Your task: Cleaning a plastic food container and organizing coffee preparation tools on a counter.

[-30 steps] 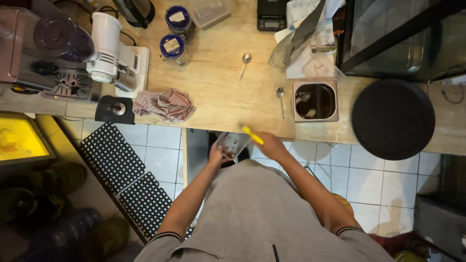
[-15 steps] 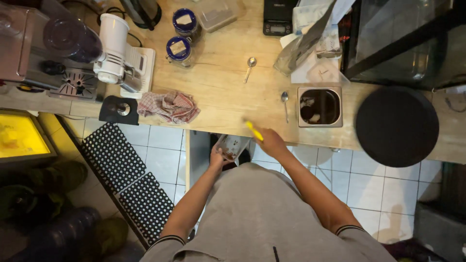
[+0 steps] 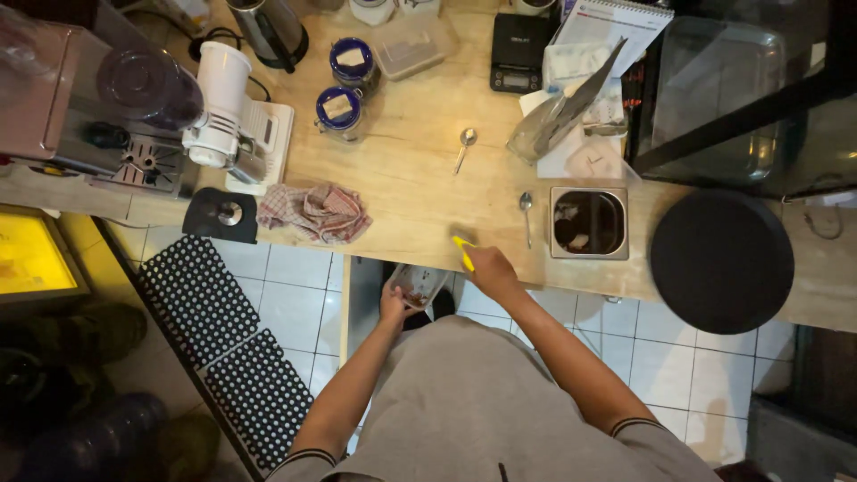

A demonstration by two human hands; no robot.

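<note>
My left hand [image 3: 393,303] holds a small clear plastic tub [image 3: 418,284] with brown bits in it just below the front edge of the wooden counter [image 3: 420,170]. My right hand [image 3: 489,268] grips a small yellow tool [image 3: 463,253] whose tip rests on the counter's edge, right beside the tub. A teaspoon [image 3: 527,214] lies just right of that hand, next to a square metal bin [image 3: 588,222] sunk in the counter.
A crumpled checked cloth [image 3: 314,212] lies to the left, by a black tamping mat [image 3: 221,214]. Behind are a white grinder [image 3: 219,107], two blue-lidded jars [image 3: 340,108], a second spoon [image 3: 464,145], a black scale [image 3: 519,52] and a glass case [image 3: 723,89]. A round black stool [image 3: 721,261] stands right.
The hands hold much the same pose at the counter edge, the yellow tool shifting only slightly. The view has drifted a little.
</note>
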